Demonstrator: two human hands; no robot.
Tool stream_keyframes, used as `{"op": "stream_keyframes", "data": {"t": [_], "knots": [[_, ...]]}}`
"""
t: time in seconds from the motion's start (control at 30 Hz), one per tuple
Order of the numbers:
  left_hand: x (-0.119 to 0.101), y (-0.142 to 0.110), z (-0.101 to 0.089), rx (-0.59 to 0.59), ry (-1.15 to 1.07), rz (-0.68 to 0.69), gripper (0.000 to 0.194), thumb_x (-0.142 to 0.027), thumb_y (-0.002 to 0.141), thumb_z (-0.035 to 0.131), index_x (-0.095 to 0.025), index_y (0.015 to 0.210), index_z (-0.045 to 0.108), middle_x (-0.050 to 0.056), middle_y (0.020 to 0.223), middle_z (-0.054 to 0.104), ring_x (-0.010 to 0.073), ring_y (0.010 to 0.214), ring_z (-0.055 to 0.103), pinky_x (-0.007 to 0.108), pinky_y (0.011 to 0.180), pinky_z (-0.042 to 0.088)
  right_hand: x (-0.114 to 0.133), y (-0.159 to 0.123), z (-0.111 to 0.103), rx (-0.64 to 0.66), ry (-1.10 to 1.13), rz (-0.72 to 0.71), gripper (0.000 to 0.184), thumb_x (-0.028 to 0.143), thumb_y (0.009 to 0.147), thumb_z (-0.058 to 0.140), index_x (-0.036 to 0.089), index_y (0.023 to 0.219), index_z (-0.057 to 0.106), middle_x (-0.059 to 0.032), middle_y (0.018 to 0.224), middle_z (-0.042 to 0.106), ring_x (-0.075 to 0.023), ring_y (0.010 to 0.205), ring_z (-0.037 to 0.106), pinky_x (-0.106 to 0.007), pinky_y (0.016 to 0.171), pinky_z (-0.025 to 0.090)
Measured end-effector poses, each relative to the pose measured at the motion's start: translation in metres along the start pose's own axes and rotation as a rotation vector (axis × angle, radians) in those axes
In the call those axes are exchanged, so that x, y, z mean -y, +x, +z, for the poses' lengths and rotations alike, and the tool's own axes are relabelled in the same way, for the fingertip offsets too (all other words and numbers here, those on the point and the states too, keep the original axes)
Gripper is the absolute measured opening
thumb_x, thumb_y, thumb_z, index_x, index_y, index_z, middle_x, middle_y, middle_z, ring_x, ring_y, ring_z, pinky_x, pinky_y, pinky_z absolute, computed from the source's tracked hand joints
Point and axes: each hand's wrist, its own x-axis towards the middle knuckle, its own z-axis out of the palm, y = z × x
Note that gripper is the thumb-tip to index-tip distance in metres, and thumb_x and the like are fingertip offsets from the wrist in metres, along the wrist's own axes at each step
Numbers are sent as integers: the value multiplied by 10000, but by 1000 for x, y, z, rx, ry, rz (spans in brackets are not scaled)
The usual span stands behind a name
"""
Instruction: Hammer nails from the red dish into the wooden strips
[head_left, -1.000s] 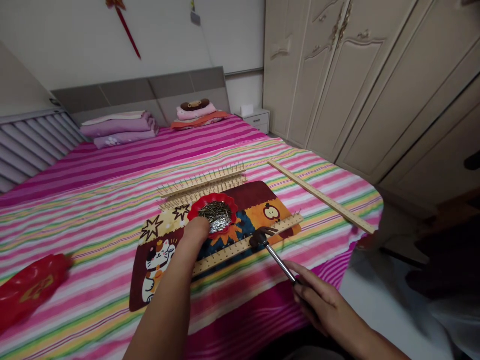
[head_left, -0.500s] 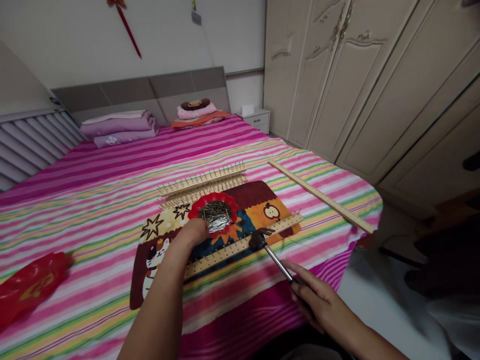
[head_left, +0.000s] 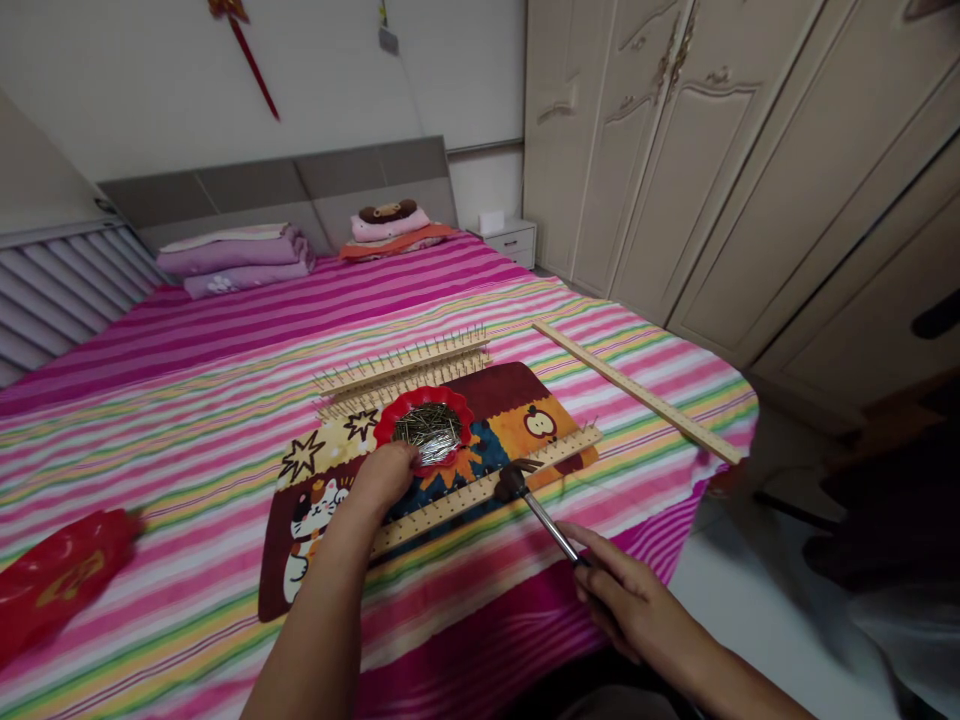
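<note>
Striped bedspread (head_left: pixel 187 440), right hand (head_left: pixel 630 595) still grasping hammer (head_left: pixel 551 525), left hand (head_left: pixel 390 475) slightly lower beside red bowl (head_left: pixel 466 412), its grip unclear

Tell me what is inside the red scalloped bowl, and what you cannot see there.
The red scalloped bowl holds a pile of thin metal nails, some dark, some silvery. The pile hides the bowl's floor, and the left hand covers part of its near-left side.
</note>
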Motion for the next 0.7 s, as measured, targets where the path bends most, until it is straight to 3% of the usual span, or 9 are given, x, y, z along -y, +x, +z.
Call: {"op": "stream_keyframes", "data": {"t": [0.23,0.47,0.7], "knots": [[1,1,2,18,4,1,180,-114,700,560,-179,838,656,74,946,668,166,838,606,237,729,423,-3,1,4,-34,-3,7,637,469,750,606,195,1323,559,34,572,519,-102,439,392,-205,404,313],[2,-3,-3,7,-59,-18,138,-109,717,547,-202,739,647,33,791,676,160,774,594,243,715,405,0,3,5,-21,-14,20,675,510,724,615,211,1326,559,51,501,460,-100,400,350,-210,377,291],[4,-3,-7,-37,-69,-6,192,-89,726,537,-205,783,679,39,855,701,147,807,595,227,752,398,-5,3,5,-40,-16,27,681,483,709,631,196,1323,561,58,495,463,-95,400,357,-203,383,289]]}}
